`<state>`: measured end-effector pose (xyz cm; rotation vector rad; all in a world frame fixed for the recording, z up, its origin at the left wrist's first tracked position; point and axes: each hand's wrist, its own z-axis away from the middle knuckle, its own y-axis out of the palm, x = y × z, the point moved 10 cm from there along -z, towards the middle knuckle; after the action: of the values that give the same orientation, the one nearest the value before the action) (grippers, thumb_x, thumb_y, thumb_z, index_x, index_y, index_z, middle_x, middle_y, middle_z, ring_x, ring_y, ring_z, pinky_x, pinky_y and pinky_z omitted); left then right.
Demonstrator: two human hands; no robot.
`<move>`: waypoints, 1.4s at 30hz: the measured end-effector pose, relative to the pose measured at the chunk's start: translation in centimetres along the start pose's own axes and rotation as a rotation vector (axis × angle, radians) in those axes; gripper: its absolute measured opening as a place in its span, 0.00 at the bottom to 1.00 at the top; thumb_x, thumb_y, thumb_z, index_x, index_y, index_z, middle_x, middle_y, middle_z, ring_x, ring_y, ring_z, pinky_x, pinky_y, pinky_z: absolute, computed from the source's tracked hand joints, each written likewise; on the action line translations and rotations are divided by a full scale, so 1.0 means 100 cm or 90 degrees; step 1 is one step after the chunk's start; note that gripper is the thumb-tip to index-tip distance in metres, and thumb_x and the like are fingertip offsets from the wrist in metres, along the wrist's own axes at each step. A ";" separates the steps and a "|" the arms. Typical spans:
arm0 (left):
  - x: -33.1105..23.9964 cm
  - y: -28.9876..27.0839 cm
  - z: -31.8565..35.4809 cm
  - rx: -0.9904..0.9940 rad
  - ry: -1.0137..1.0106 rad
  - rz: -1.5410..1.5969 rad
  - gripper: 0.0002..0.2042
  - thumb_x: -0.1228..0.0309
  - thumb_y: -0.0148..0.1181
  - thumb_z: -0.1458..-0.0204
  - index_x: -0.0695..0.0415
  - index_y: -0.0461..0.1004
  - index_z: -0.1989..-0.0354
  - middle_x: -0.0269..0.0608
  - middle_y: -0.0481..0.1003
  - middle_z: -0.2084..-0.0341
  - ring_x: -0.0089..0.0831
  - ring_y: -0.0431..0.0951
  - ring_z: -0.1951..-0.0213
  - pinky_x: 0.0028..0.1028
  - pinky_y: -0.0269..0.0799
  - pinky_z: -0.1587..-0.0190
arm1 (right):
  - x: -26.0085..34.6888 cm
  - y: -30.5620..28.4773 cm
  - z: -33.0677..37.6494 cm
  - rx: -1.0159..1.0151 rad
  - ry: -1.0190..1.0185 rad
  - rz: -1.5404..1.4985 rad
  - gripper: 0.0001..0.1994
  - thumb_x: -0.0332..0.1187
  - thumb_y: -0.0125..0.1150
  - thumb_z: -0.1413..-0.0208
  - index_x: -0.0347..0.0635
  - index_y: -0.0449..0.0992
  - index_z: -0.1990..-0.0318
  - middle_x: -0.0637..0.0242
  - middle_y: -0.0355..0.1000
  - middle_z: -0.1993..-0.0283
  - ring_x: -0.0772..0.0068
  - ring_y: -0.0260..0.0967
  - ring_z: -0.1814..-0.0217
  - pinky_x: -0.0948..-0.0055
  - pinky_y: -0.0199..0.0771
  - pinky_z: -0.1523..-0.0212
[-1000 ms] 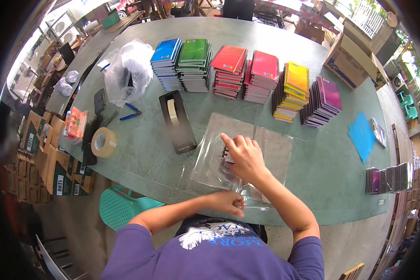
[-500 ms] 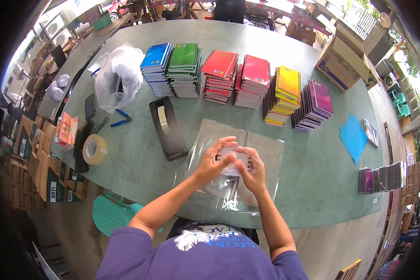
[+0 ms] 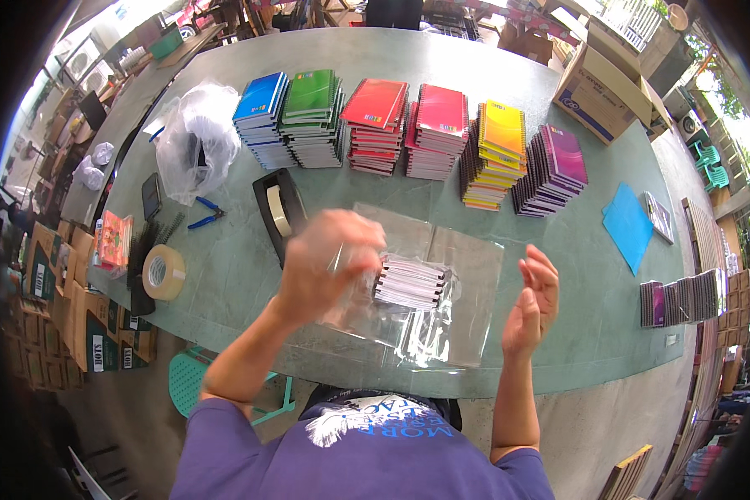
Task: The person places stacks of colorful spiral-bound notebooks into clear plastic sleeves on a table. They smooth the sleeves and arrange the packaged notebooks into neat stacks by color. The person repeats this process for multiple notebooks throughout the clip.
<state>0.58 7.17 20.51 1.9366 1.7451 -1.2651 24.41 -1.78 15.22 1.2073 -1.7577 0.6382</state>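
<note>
A small bundle of notebooks [image 3: 409, 283], page edges and binding facing up, stands on clear plastic sheets [image 3: 467, 304] in front of me. Clear plastic seems to wrap round the bundle. My left hand [image 3: 329, 254] is raised between the bundle and the black tape dispenser [image 3: 268, 200], partly covering the dispenser. Motion smears its fingers, so whether anything thin is in them cannot be made out. To the right of the sheets, my right hand [image 3: 531, 304] hovers with fingers loosely bent and apart, holding nothing.
Notebook stacks in blue [image 3: 261, 125], green [image 3: 312, 121], red, yellow [image 3: 496, 158] and purple [image 3: 554, 171] line the far side. Leftward are a plastic bag [image 3: 198, 142], pliers [image 3: 206, 213] and a tape roll [image 3: 164, 272]. A blue sheet [image 3: 627, 229] and cardboard box [image 3: 604, 87] are rightward.
Both hands have come away from the bundle, which now shows fully. The left hand has moved left toward the tape dispenser, the right hand out to the right. The view has shifted slightly.
</note>
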 end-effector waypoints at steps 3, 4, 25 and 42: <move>-0.042 0.050 0.017 0.281 0.192 -0.225 0.15 0.61 0.57 0.49 0.59 0.75 0.59 0.45 0.76 0.62 0.35 0.74 0.57 0.35 0.65 0.52 | -0.057 -0.001 0.054 0.143 0.028 0.173 0.21 0.28 0.62 0.55 0.36 0.69 0.51 0.53 0.65 0.46 0.58 0.62 0.42 0.65 0.59 0.41; -0.037 0.069 0.021 0.295 0.229 -0.315 0.16 0.62 0.59 0.52 0.59 0.75 0.60 0.44 0.76 0.63 0.36 0.74 0.58 0.35 0.64 0.52 | -0.066 0.025 0.074 0.182 0.027 0.224 0.23 0.26 0.66 0.59 0.36 0.70 0.51 0.53 0.64 0.45 0.55 0.62 0.43 0.63 0.60 0.41; -0.002 0.090 0.009 0.486 0.339 -0.413 0.02 0.65 0.61 0.62 0.45 0.75 0.80 0.32 0.59 0.41 0.38 0.49 0.37 0.48 0.42 0.35 | -0.035 0.089 0.064 0.364 -0.293 0.512 0.23 0.26 0.58 0.58 0.43 0.73 0.49 0.66 0.67 0.45 0.64 0.63 0.40 0.61 0.59 0.39; 0.009 0.134 -0.013 0.659 0.357 -0.624 0.07 0.68 0.65 0.66 0.50 0.80 0.75 0.36 0.72 0.56 0.38 0.61 0.42 0.47 0.48 0.38 | -0.029 0.086 0.075 0.232 -0.309 0.590 0.16 0.32 0.60 0.56 0.55 0.75 0.56 0.67 0.66 0.50 0.63 0.61 0.43 0.58 0.54 0.40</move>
<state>13.11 5.30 15.86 2.0039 2.9189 -2.5221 14.10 -3.00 9.69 0.7409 -2.7178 1.3192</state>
